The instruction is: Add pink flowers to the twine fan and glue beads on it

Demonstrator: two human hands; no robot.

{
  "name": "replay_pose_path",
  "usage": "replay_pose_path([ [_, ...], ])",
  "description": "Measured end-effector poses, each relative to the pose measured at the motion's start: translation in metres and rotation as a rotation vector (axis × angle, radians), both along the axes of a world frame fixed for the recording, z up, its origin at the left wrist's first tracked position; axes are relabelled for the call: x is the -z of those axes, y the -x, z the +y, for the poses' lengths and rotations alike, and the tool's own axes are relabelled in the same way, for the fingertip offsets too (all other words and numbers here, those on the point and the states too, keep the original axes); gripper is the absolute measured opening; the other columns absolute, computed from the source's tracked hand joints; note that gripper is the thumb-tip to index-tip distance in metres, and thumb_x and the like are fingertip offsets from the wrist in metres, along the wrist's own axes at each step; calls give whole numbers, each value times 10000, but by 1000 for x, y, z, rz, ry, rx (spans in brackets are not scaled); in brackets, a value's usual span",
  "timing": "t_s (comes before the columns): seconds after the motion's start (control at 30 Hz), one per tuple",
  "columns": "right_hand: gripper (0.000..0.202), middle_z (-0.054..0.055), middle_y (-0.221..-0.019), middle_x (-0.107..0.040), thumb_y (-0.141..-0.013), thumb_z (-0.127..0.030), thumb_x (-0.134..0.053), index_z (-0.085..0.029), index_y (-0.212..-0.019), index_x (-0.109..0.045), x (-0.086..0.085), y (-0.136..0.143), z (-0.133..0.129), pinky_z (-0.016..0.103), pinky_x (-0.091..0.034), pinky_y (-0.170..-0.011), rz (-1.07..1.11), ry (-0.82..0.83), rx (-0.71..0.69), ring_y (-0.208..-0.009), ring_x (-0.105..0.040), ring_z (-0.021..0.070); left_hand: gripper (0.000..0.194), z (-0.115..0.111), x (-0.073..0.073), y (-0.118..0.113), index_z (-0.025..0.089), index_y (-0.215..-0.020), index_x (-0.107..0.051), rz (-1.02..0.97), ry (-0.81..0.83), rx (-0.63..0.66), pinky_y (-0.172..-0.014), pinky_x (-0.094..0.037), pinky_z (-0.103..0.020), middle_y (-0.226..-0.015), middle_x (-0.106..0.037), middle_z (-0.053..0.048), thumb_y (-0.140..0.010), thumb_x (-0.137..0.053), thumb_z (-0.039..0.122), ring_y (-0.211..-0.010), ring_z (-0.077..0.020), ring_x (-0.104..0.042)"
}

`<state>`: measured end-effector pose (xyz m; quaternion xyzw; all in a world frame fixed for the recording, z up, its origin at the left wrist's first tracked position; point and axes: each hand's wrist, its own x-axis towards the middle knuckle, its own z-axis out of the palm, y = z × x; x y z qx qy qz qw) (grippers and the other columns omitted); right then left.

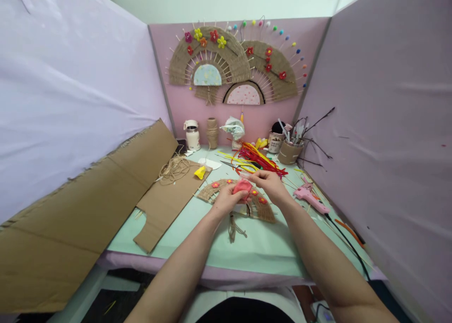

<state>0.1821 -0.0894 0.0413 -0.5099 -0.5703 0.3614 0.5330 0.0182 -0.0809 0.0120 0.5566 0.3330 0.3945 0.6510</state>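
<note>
Your left fingers (241,195) gripped pink packet (242,185), right fingers (259,175) its clear edge; fan (264,212) lay beneath. Apparently unwrapping; next likely needed steady hold.

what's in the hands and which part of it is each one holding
A coral-pink packet: the left hand grips its body, and the right hand seems to pinch its clear plastic top, though the fingertips show too small to be sure.
</note>
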Motion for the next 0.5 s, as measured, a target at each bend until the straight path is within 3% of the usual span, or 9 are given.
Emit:
replay_pose_path([
  [0.17,349,-44,-526,-501,-630,-506,-714,-168,-633,-627,5,-5,5,217,-282,-437,67,153,-138,-456,-376,74,299,3,5,3,153,-867,-685,-54,34,18,-814,-543,-356,-815,-730,-40,-673,-733,376,-792,-199,-693],
  [0.33,274,-34,-521,-508,-657,-427,-669,-161,-602,-632,6,-5,8,217,-280,-443,-83,50,30,-479,-368,81,323,7,9,4,147,-890,-685,-71,32,64,-806,-532,-329,-856,-732,-54,-636,-768,329,-824,-201,-691],
  [0.5,246,-28,-535,-533,-677,-393,-642,-171,-577,-614,4,1,5,232,-322,-493,-118,-3,55,-516,-418,101,305,7,11,2,149,-878,-679,-35,-12,-7,-764,-533,-342,-839,-725,-52,-641,-761,323,-805,-215,-691],
])
